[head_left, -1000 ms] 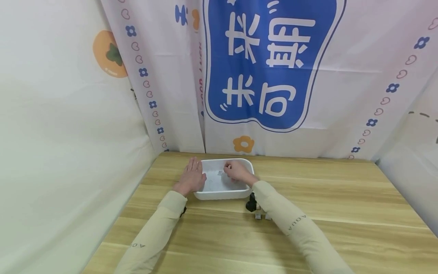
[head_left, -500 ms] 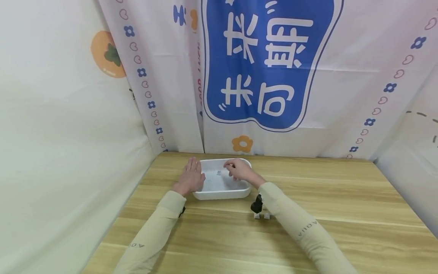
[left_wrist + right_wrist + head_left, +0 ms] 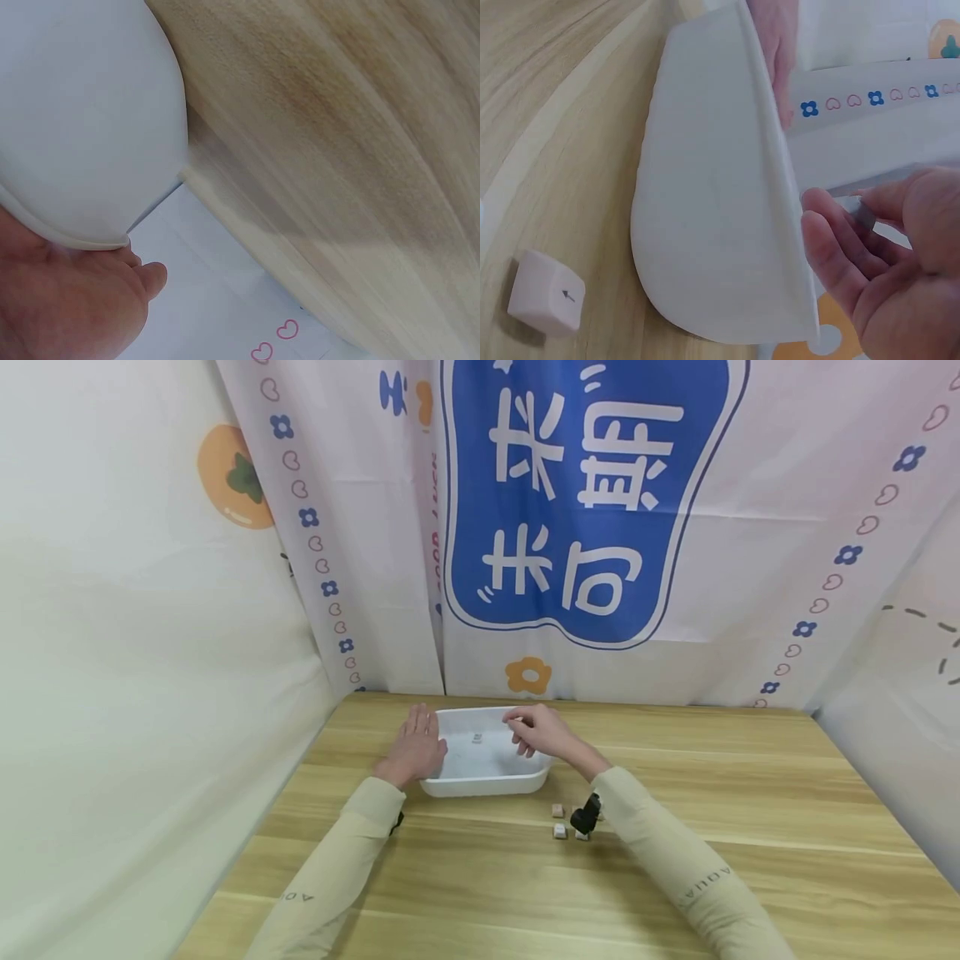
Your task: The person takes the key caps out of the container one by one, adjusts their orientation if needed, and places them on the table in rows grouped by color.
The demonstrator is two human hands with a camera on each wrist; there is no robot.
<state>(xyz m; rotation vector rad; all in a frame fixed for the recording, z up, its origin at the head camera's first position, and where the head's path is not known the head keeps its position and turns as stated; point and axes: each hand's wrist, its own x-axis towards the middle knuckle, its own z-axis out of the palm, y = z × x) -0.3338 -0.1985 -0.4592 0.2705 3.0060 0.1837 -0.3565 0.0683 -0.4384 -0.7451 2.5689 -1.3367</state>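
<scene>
A white oval-cornered tray (image 3: pixel 483 787) sits near the back of the wooden table. My left hand (image 3: pixel 415 750) rests along its left rim with straight fingers, the thumb towards the inside. Above the tray's right side is my right hand (image 3: pixel 542 732). Thumb and fingers there pinch a small grey keycap (image 3: pixel 864 215), partly hidden by the fingers in the right wrist view. A small grey-marked patch (image 3: pixel 477 738) shows on the tray floor, too small to identify. Right of the tray's front stand a pinkish keycap (image 3: pixel 557 811) and a white keycap (image 3: pixel 559 832).
A black wrist camera (image 3: pixel 587 815) on the right arm partly covers more keycaps. One pink keycap (image 3: pixel 547 294) bears an arrow. A printed curtain (image 3: pixel 480 668) hangs behind the table (image 3: pixel 450 893), with a white cloth wall (image 3: pixel 150 693) at the left.
My right hand has lifted and shifted right from inside the tray, uncovering keycaps on the table. The left hand stays on the rim, and the tray stays put.
</scene>
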